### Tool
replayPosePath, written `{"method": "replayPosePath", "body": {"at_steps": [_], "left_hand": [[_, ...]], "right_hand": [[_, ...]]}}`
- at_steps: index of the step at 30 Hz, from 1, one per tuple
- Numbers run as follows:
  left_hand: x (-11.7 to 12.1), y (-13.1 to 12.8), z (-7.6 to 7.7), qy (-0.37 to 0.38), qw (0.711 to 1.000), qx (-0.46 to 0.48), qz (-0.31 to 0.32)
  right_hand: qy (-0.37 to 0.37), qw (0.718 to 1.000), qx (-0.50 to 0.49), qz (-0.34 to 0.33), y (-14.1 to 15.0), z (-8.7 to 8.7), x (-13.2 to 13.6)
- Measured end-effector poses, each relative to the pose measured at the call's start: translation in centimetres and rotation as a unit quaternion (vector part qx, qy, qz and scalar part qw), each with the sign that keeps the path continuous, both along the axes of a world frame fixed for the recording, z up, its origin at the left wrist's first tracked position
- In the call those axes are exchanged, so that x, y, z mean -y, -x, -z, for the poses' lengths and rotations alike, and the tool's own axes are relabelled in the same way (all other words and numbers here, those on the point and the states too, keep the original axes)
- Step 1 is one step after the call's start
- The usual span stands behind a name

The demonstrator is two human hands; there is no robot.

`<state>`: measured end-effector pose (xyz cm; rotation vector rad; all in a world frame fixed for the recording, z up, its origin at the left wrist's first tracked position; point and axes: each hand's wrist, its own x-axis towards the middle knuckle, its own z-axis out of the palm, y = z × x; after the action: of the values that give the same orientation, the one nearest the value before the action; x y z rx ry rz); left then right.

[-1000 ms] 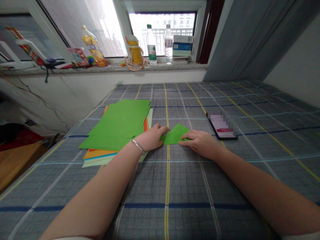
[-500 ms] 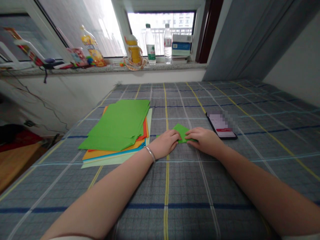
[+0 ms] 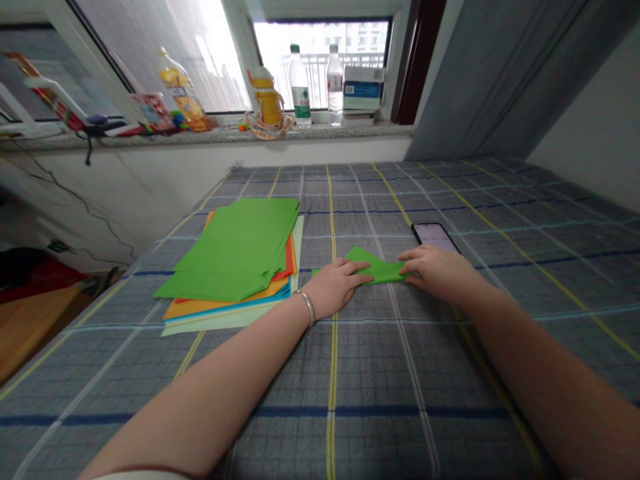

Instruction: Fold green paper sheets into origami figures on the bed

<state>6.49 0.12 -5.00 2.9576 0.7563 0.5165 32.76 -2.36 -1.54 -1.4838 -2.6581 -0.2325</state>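
A small folded piece of green paper point(image 3: 383, 271) lies on the checked cloth, with a raised peak at its left and a narrow point running right. Across its left part rests my left hand point(image 3: 336, 283), fingers stretched out flat and pressing it down; a silver bangle circles that wrist. At the paper's right tip, my right hand point(image 3: 436, 272) has its fingertips closed on the edge, the index finger reaching out above. My fingers cover parts of both ends of the paper.
Left of my hands lies a stack of coloured sheets point(image 3: 240, 243), green on top. A phone point(image 3: 434, 233) sits behind my right hand, partly covered by it. Bottles point(image 3: 301, 93) and a box point(image 3: 363, 89) stand on the windowsill point(image 3: 350, 132) beyond the checked cloth point(image 3: 280, 393).
My right hand has slid right along the paper to its tip, now covering part of the phone. My left hand's fingers have stretched a little further right over the paper.
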Motion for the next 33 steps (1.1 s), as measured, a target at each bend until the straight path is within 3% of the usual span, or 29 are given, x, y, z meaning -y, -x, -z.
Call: {"method": "replayPosePath", "body": {"at_steps": [5, 9, 14, 17, 21, 33], "left_hand": [[-0.2, -0.1, 0.2, 0.015, 1.0, 0.006, 0.014], [-0.4, -0.1, 0.5, 0.04, 0.999, 0.016, 0.026], [-0.6, -0.1, 0.6, 0.08, 0.996, 0.038, 0.027], [-0.7, -0.1, 0.5, 0.098, 0.994, 0.043, 0.024], [-0.8, -0.1, 0.5, 0.111, 0.993, 0.042, 0.012], [-1.0, -0.4, 0.6, 0.109, 0.993, 0.046, 0.001]], "right_hand": [[0.008, 1.0, 0.0, -0.019, -1.2, -0.5, -0.3], [0.006, 0.997, -0.061, -0.039, -1.5, -0.9, -0.7], [0.001, 0.985, -0.128, -0.114, 1.2, 0.1, -0.1], [0.006, 0.983, -0.102, -0.155, 3.4, 1.1, 0.6], [-0.014, 0.986, -0.035, -0.16, 4.9, 1.6, 1.1], [-0.015, 0.992, -0.001, -0.126, 4.9, 0.9, 1.1]]}}
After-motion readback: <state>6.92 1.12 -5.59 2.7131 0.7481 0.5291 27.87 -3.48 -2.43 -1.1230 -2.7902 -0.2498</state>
